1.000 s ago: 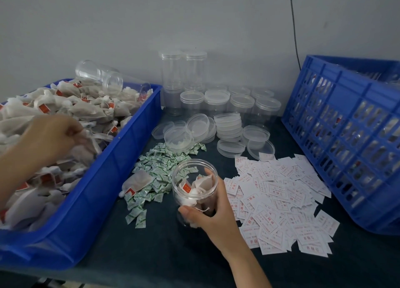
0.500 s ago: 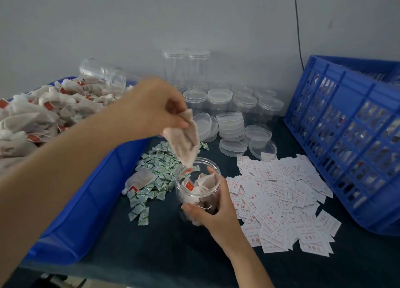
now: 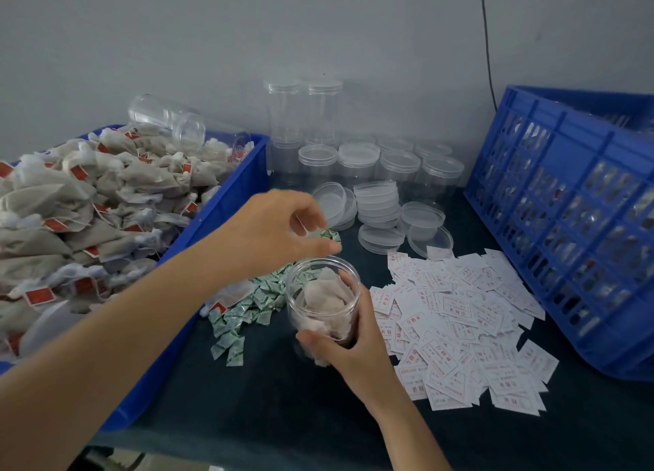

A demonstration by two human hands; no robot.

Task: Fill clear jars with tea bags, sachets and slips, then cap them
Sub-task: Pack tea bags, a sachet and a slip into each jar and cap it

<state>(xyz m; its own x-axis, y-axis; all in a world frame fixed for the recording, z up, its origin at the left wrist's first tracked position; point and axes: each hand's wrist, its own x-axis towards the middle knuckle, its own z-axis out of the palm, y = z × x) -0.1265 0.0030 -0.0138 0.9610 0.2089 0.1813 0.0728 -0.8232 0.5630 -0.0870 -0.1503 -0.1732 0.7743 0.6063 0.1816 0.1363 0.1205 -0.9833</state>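
A person works at a table (image 3: 283,421) covered in dark cloth, seen from above through a head-worn camera.

The right hand (image 3: 348,355) grips a clear jar (image 3: 320,323) low on its side, thumb in front and fingers wrapped behind. The jar stands upright on the table near the front centre, uncapped and holding several pale tea bags (image 3: 323,293).

The left hand (image 3: 272,230) hovers just above the jar's open mouth. Its fingers are loosely curled and apart, the thumb points toward the right, and it holds nothing.

To the left sits a blue tray (image 3: 230,194) heaped with more tea bags with red tags (image 3: 88,201). An empty jar on its side (image 3: 166,118) lies on top of the heap at the back.

Between the tray and the held jar lies a scatter of small green-and-white sachets (image 3: 244,315), with one loose tea bag (image 3: 235,290) resting on them. To the right of the jar spreads a pile of white paper slips (image 3: 460,318) printed in red.

Behind these lie loose clear lids (image 3: 377,201), some stacked. Further back, against the wall, stand empty capped jars (image 3: 354,159). A blue slatted crate (image 3: 566,205) stands at the far right.
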